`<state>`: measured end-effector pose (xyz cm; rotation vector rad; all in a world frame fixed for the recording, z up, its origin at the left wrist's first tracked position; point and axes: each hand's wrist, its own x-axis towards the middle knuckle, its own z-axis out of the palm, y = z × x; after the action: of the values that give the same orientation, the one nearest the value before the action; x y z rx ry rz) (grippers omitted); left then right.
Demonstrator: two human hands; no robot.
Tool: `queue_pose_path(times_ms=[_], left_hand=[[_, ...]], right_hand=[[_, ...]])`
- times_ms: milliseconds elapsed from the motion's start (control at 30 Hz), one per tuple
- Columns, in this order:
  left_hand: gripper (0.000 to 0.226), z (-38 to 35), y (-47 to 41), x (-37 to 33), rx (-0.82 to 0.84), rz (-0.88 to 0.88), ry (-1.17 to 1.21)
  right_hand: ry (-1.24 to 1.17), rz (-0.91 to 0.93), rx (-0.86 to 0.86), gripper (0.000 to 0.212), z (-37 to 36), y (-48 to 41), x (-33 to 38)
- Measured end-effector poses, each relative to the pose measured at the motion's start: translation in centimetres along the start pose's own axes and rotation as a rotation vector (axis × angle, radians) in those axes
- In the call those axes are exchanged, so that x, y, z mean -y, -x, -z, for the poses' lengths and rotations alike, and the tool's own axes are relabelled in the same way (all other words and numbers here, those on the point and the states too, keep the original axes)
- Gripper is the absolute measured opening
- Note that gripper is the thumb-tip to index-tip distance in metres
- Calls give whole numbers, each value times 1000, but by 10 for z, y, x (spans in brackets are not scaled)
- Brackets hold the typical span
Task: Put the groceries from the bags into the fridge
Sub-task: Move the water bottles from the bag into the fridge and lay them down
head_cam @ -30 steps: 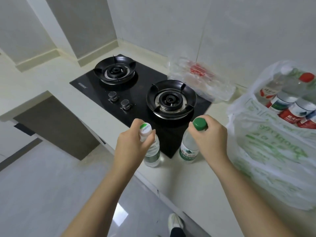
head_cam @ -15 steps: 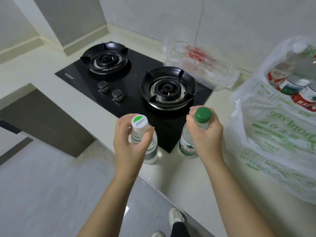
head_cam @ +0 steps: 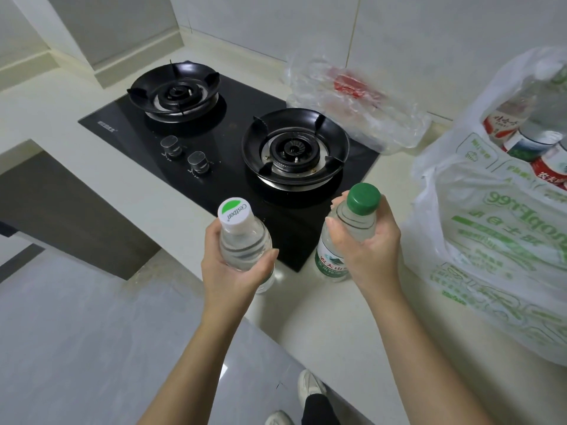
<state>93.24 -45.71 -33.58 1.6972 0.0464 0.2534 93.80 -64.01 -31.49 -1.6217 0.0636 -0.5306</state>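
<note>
Left hand (head_cam: 233,265): grip curled round white-capped water bottle (head_cam: 242,237), at the front edge of the hob (head_cam: 227,142). Right hand (head_cam: 368,246): grip curled round green-capped water bottle (head_cam: 352,219), at the hob's front right corner. Printed shopping bag (head_cam: 491,240), bottles inside: on worktop (head_cam: 322,326), right of the hob.

Black two-burner gas hob (head_cam: 233,124), two knobs (head_cam: 198,161), pale countertop (head_cam: 337,317), grey floor (head_cam: 92,348), perhaps a dark cabinet (head_cam: 67,204) below
</note>
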Motion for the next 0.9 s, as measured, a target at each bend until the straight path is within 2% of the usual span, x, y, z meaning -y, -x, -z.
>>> queue_pose_path(times_ms=[133, 267, 433, 900], left_hand=[[73, 1, 5, 11, 8, 37, -38], [57, 5, 20, 28, 8, 85, -80], [51, 21, 24, 45, 127, 105, -175], [55, 12, 16, 60, 129, 93, -201]], right_hand=[[21, -41, 18, 49, 5, 4, -6], [26, -148, 43, 62, 9, 15, -25], [117, -324, 147, 45, 24, 38, -60], [188, -292, 142, 49, 20, 40, -74]])
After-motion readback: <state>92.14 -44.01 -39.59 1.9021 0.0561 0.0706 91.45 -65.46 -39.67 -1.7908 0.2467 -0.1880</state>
